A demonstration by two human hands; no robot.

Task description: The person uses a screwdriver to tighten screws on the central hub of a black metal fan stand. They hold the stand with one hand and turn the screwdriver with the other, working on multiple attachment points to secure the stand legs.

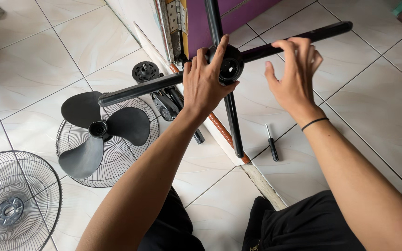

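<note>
**Fan stand base, held over tiled floor, with loose fan parts**

Left hand (206,81): fingers spread, palm pressed on the round centre hub of the black cross-shaped base (231,65).
Right hand (294,74): open, fingers curved, just beside the hub, above one arm of the base; whether it touches, cannot tell. Black band on the wrist.
Base: four black tube arms, held above the floor, near a purple door edge.
Screwdriver (271,144): black handle, lying on a tile below the right hand.
Fan blade (101,132): black, three-lobed, resting on a wire grille (138,153).
Second grille (17,204): lower left, apart.
Motor parts (157,90): black, under the left arm of the base.
</note>
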